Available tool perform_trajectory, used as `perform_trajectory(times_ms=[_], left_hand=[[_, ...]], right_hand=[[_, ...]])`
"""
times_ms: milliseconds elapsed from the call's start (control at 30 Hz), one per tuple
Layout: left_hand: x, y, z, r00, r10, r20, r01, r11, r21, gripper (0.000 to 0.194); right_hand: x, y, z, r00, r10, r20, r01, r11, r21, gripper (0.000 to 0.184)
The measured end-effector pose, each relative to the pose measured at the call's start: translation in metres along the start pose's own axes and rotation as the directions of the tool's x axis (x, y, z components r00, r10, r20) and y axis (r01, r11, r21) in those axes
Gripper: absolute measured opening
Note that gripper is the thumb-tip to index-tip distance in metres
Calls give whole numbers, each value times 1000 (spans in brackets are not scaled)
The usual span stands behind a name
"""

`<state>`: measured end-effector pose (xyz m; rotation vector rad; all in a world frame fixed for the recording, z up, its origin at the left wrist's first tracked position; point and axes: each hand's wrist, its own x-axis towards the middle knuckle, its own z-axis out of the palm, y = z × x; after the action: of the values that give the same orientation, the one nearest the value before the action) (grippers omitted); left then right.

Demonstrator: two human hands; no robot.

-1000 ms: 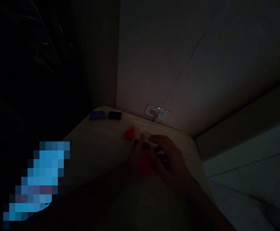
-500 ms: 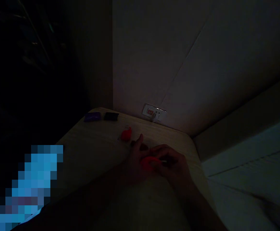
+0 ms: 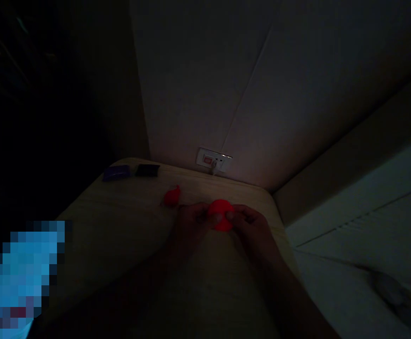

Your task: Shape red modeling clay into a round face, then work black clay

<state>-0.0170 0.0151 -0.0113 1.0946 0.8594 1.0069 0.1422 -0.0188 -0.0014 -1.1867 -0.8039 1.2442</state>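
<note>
A flat, round piece of bright red modelling clay (image 3: pixel 222 225) is held up between my two hands above the table. My left hand (image 3: pixel 193 223) pinches its left side, thumb on the near face and fingers behind. On the right side my right hand (image 3: pixel 253 228) grips it the same way, and the two thumbs come close together at the middle. Just left of my left hand lies a smaller red lump (image 3: pixel 172 196), seemingly with clear wrapping around it. The room is very dark, so finger detail is hard to see.
At the table's (image 3: pixel 127 212) far left edge lie a purple packet (image 3: pixel 116 173) and a black packet (image 3: pixel 148 170). A wall socket (image 3: pixel 214 160) with a plug in it sits just above the back edge. A pixelated blue bright patch (image 3: pixel 21 268) covers the lower left.
The red clay now faces me as a fuller disc, higher than before. My left hand, earlier with its thumb raised, now grips the disc's edge. The view has shifted slightly.
</note>
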Motion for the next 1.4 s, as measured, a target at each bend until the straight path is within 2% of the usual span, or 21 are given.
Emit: perform_trajectory(times_ms=[100,200,300,467,667,833,967,1100,1167,1200,1233,1267,1300,1367,1400], left_hand=[[-2,4,1,1000,-5,1,5,1000,-16,25],[-2,3,2,998,-61,27,63,996,-55,26],[-2,0,2,996,-86,-3,85,994,-68,21],[-1,-1,0,997,-64,-42,63,998,-9,16],[0,-2,0,998,-52,-47,49,997,-68,20],[-1,-1,-3,995,9,-96,-6,999,40,16],[-1,3,-3,994,0,-108,7,998,59,16],[1,1,-1,995,-28,-97,27,999,-19,16],[1,-1,1,997,-51,-65,40,986,-163,21],[1,-1,2,997,-70,-37,56,958,-281,25],[1,1,3,995,-95,-1,86,904,-419,31],[0,3,4,990,-135,50,140,821,-554,38],[-1,6,4,977,-181,111,209,720,-662,47],[-5,12,4,937,-263,230,340,538,-771,62],[-6,14,3,918,-282,279,386,476,-790,68]], right_hand=[[-1,-2,-1,1000,2,11,-2,999,-41,24],[-1,-4,-1,999,-17,-36,18,999,31,24],[-1,-5,0,997,-19,-71,25,996,82,24],[1,-5,-1,1000,-13,-18,13,999,46,24],[2,1,-5,1000,-4,-2,4,1000,-25,22],[0,1,-5,1000,-1,10,1,999,-36,22],[0,-1,-4,1000,-13,23,14,999,-51,23],[0,-2,-4,998,-52,39,56,992,-116,23],[-4,-3,-4,984,-179,-15,170,954,-245,19],[-6,-3,-4,956,-292,-35,263,902,-342,16],[-10,-4,-4,901,-433,-28,376,810,-450,10],[-14,-4,-3,819,-574,26,490,674,-552,4],[-18,-4,-2,711,-692,124,600,506,-620,8],[-25,-3,3,528,-768,363,746,215,-630,23],[-28,-2,6,459,-765,451,784,109,-611,28]])
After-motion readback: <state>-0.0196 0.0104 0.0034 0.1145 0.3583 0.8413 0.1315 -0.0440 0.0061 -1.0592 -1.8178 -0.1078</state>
